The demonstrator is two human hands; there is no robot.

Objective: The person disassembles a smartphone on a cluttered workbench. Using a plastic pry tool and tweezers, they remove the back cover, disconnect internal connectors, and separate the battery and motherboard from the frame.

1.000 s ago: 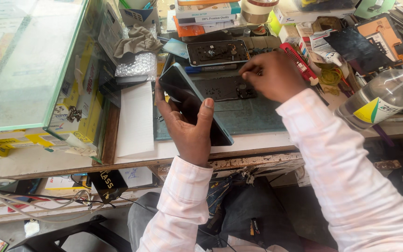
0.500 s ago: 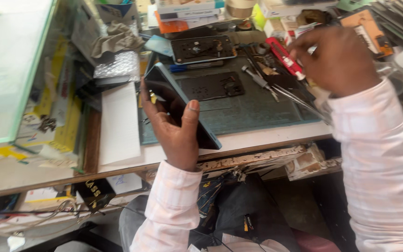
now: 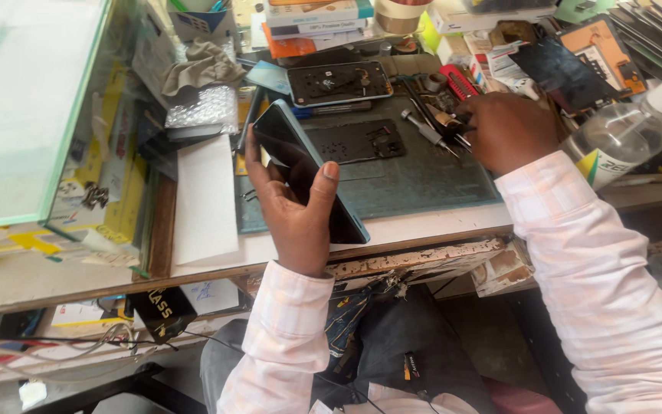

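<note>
the left hand (image 3: 294, 201) is gripping a dark smartphone (image 3: 308, 170), thumb along its right edge and fingers wrapped behind the left edge, holding it tilted with the dark screen facing up above the front edge of the tabletop (image 3: 423, 227). the phone's lower end is hanging over the near part of the grey-green work mat (image 3: 423, 180), its upper end pointing toward the back left.

the right hand (image 3: 509, 130) is resting curled at the right edge of the mat, fingers closed down among a small heap of metal screwdrivers and tweezers (image 3: 432, 123); whether it is actually pinching one of them i cannot tell, since the fingertips are hidden under the knuckles.

on the mat, just beyond the held phone, a dark opened phone back (image 3: 354, 141) is lying flat. behind it, at the mat's far edge, a second opened phone (image 3: 339, 82) with a light frame is lying with its insides showing. a red-handled tool (image 3: 457, 80) is sitting near the back right of the mat. a clear plastic bottle (image 3: 614, 142) is lying on its side by the right edge of the tabletop, just beside the right wrist. a white sheet of paper (image 3: 204, 199) is lying at the left of the mat, with a piece of bubble wrap (image 3: 201, 111) behind it.
</note>
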